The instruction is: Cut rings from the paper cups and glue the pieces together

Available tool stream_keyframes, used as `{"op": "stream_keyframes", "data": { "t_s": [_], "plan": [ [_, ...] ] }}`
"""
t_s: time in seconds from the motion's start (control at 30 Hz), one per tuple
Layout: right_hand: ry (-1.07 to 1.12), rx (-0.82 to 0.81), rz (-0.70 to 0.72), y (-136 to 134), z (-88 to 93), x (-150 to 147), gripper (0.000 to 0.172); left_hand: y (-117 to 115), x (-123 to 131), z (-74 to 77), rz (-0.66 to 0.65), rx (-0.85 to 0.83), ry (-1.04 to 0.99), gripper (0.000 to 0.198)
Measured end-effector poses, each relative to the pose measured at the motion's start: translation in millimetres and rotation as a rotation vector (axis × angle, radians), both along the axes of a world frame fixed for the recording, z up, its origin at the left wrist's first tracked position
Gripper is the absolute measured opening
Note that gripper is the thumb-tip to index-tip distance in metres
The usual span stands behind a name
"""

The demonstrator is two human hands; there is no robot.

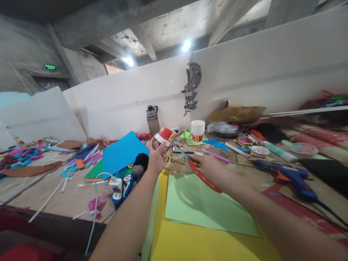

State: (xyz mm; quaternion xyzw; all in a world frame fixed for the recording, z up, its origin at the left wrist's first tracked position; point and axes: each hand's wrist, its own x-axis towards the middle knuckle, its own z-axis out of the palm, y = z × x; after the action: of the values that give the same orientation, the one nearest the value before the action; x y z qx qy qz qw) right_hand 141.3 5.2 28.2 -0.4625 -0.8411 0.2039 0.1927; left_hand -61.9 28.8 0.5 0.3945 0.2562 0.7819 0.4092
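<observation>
My left hand [158,156] is closed around a red and white paper cup [165,135], which it holds tilted above the table. In my right hand [208,167] is a pair of scissors [202,176] with orange handles. The scissors' blades point up and left, and their tips are at the cup's edge; whether they cut into it I cannot make out. Below both hands lie light green paper sheets [195,203] on top of a yellow sheet [174,243]. Behind the right hand stands a stack of paper cups [198,130].
A blue glue gun [292,181] with a cord lies at the right. To the left are a power strip [122,190] with a white plug, yarn balls [139,170] and a blue sheet [123,154]. A water bottle [153,121] stands by the white partition [114,105].
</observation>
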Motion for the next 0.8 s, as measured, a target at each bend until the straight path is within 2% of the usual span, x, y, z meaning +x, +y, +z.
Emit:
{"op": "stream_keyframes", "data": {
  "t_s": [0.3,0.8],
  "plan": [
    [0.01,0.003,0.01,1.8,-3.2,0.7,0.035,2.8,-0.2,-1.0,0.0,-0.024,-0.071,0.055],
    [-0.018,0.04,0.041,-0.4,-0.4,-0.8,0.029,5.3,-5.2,-5.1,0.024,-0.031,-0.042,0.056]
  ]
}}
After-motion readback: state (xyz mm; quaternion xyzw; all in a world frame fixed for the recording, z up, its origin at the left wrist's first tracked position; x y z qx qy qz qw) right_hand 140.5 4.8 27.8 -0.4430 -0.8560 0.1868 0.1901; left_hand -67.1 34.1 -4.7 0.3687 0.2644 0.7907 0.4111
